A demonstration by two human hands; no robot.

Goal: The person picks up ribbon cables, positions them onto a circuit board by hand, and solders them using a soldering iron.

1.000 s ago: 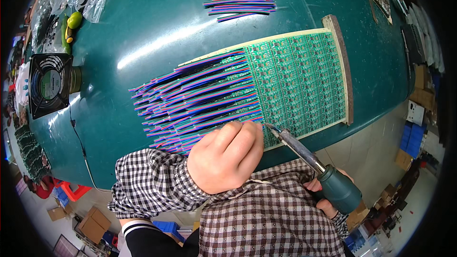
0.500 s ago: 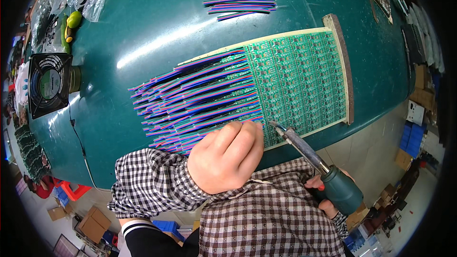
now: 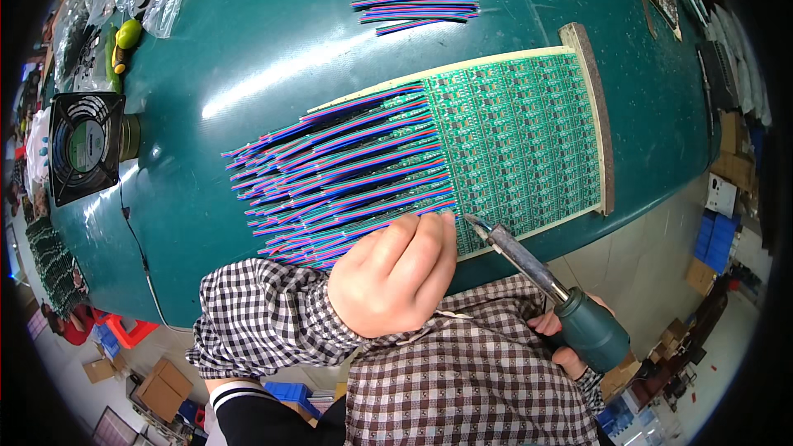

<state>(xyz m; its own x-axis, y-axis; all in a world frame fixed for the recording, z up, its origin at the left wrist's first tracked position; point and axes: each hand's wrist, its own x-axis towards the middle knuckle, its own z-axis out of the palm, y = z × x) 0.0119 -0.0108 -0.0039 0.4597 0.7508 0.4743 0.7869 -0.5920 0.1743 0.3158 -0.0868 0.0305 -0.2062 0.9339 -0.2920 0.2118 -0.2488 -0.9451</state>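
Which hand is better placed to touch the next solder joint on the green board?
Right. The right hand grips the soldering iron, its tip at the circuit board edge; the left hand rests on the coloured wires.

I see a glossy teal table [image 3: 248, 58] filling most of the view, with a bright streak of light across it. A black fan [image 3: 83, 147] stands at its left edge. Below, cardboard boxes [image 3: 161, 386] and blue bins [image 3: 709, 239] sit on a pale floor [image 3: 652, 264].
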